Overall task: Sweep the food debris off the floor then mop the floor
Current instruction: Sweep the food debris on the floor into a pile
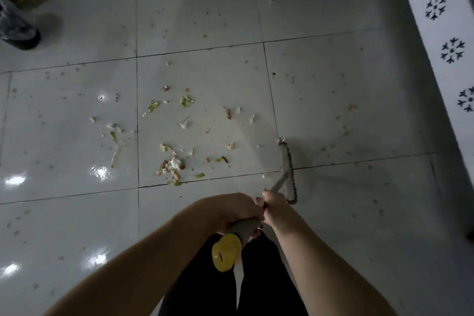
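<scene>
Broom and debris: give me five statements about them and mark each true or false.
1. The left hand and right hand both grip the broom. True.
2. The broom's head rests left of the debris. False: it rests to the right of it.
3. The cap on the handle's end is yellow. True.
4. The debris sits in a dustpan. False: it lies scattered on the floor.
5. The right hand grips nearer the broom's head than the left hand does. True.
</scene>
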### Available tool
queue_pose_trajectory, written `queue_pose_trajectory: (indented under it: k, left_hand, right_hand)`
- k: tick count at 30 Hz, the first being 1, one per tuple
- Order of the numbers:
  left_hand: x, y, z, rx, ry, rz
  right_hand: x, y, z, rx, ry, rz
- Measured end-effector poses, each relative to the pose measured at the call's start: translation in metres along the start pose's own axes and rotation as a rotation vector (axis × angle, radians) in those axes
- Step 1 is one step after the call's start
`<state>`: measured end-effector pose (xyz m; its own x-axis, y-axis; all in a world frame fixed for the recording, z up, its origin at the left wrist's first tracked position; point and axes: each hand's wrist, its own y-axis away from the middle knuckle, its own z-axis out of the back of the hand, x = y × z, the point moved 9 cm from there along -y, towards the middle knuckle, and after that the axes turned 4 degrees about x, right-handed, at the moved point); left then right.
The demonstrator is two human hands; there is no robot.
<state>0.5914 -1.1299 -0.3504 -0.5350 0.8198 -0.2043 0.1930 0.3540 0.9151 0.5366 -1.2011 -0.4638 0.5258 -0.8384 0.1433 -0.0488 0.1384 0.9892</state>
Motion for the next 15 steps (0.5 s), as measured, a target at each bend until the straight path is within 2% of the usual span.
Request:
queue_pose_trajectory:
  k: [4, 9, 15]
  left_hand:
    - [-0.007, -0.029, 0.006, 0.030, -0.073, 0.029]
    - [-0.005, -0.049, 0.057, 0.003, -0.133, -0.018]
    - [0.034, -0.033, 0.118, -0.092, 0.044, -0.014]
  right_hand:
    - [0.002, -0.029, 0.009, 0.003, -0.099, -0.006]
    - [-0.009, -0.055, -0.026, 0.072, -0.137, -0.085]
    - [-0.031, -0.058, -0.107, 0.106, -0.110, -0.059]
